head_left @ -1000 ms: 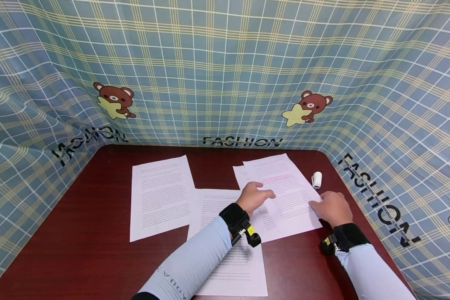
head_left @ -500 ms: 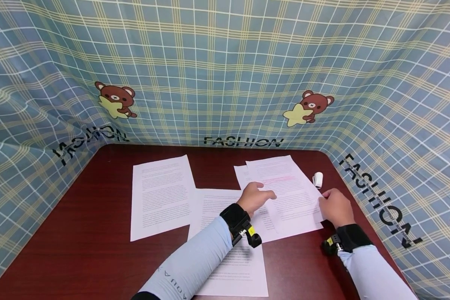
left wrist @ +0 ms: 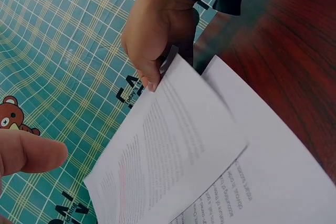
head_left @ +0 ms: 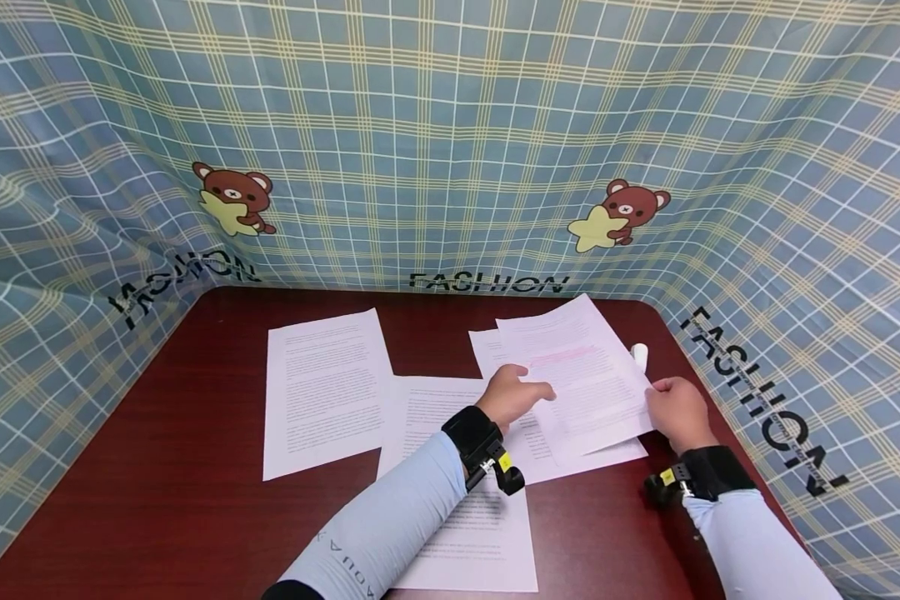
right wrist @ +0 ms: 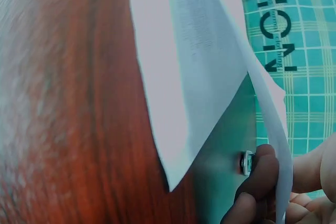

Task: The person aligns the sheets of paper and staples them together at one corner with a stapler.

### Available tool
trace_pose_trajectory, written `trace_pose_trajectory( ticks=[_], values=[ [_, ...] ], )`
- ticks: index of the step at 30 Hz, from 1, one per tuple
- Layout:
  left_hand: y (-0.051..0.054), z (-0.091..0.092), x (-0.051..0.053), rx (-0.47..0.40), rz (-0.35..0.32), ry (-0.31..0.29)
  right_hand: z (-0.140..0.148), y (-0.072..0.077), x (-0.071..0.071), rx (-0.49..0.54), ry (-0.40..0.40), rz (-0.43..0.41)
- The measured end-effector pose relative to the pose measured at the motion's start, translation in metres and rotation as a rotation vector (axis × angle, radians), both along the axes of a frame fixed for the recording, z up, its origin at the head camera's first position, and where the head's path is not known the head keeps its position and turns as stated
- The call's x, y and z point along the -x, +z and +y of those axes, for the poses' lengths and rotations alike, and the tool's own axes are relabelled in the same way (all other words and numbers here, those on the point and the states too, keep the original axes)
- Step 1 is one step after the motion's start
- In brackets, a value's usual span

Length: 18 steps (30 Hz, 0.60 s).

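Observation:
My right hand [head_left: 678,414] pinches the right edge of a printed sheet of paper [head_left: 600,387] bearing a pink highlighted line. In the right wrist view, that sheet's raised edge [right wrist: 270,111] runs between thumb and fingers. The sheet is bent up on its right side, above another printed sheet [head_left: 621,451] that lies on the table. My left hand [head_left: 512,398] is at the left edge of the highlighted sheet, thumb and forefinger spread apart. Its other fingers are hidden from the head view, and whether they touch paper I cannot tell.
A printed page [head_left: 330,392] lies at the left, overlapping a middle page [head_left: 465,533] under my left forearm. A small white object [head_left: 640,357] sits behind my right hand, partly covered by the raised sheet. Plaid cloth [head_left: 450,167] walls the dark red table [head_left: 157,467].
My right hand has moved slightly right, lifting the right side of the highlighted sheet, which now bends upward and partly covers the small white object. The left hand has stayed almost still.

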<state>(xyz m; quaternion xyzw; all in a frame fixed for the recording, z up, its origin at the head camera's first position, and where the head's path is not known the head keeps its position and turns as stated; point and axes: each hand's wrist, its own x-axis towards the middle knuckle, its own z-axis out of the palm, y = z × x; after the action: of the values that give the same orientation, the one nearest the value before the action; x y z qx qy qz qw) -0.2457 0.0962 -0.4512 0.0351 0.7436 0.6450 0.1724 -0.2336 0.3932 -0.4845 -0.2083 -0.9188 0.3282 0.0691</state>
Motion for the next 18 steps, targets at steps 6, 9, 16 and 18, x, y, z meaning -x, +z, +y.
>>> trace_pose_trajectory(
  ticks=[6, 9, 16, 18],
  values=[
    [0.0004, 0.0006, -0.0002, 0.008, -0.005, -0.002, 0.0049, -0.0019, 0.0011, 0.124, -0.039, -0.020],
    [0.0012, 0.0006, 0.0003, 0.004, -0.008, -0.003, 0.0060, -0.0027, 0.0012, 0.151, -0.049, -0.023],
    [0.0005, 0.0014, 0.0018, -0.010, -0.013, -0.002, 0.0028, 0.0008, -0.0009, 0.189, -0.050, -0.019],
    [-0.0001, 0.0021, 0.0022, -0.008, -0.011, 0.005, 0.0020, 0.0022, -0.0014, 0.205, -0.053, -0.026]
  ],
)
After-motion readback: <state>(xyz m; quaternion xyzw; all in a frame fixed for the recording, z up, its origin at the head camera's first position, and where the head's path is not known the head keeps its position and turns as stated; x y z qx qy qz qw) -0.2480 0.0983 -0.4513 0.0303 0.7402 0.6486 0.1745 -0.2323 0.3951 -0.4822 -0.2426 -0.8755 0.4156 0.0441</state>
